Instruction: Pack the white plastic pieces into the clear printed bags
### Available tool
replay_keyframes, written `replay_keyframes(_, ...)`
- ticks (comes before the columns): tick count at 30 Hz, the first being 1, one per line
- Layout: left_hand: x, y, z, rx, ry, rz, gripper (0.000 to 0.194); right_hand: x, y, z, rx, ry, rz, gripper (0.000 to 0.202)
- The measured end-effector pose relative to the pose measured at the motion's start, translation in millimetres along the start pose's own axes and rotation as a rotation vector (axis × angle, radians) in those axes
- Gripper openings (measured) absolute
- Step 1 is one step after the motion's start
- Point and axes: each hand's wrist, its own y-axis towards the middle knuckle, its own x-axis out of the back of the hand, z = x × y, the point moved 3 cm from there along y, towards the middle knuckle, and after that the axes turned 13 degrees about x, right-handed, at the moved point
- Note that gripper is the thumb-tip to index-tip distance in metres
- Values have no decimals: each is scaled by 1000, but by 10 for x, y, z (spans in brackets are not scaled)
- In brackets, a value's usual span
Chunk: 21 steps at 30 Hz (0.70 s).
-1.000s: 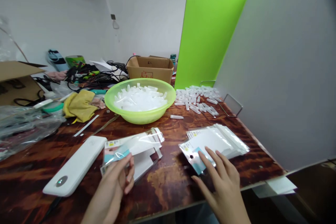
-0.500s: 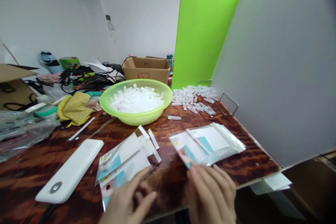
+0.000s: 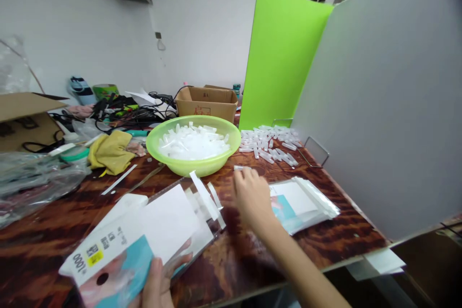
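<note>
My left hand (image 3: 157,281) is closed on the lower edge of a clear plastic bag (image 3: 119,262), which holds a printed white, blue and pink card and is tilted up off the table. More bags with white strips (image 3: 207,197) at their ends lie just behind it. My right hand (image 3: 252,195) reaches over the table with its fingers bent down beside a small translucent plastic tube (image 3: 241,168). The back of the hand hides its fingertips, so whether they touch the tube cannot be seen. A stack of similar bags (image 3: 306,197) lies right of that hand.
A green bowl (image 3: 195,168) full of translucent pieces stands mid-table, with loose tubes (image 3: 267,142) to its right. A white power bank (image 3: 124,204) is partly covered by the raised bag. Yellow gloves (image 3: 111,151) and clutter lie left. Green and grey panels (image 3: 285,57) border the right.
My left hand has lifted a bag and brought it left, over the power bank. My right hand has left the right stack and moved forward to the lone tube. The view has tilted up slightly.
</note>
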Motion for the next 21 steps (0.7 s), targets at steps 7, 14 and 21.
replay_keyframes(7,-120,-90,9,92,-89,36,46,-406,767,-554,-283,36,493,26)
replay_keyframes(14,-285,-49,-86,188,-193,78,77,-535,927,-651,-179,69,443,35)
replay_keyframes(21,-241,-108,-207,242,-305,80,89,-494,1100,-868,-51,106,586,30)
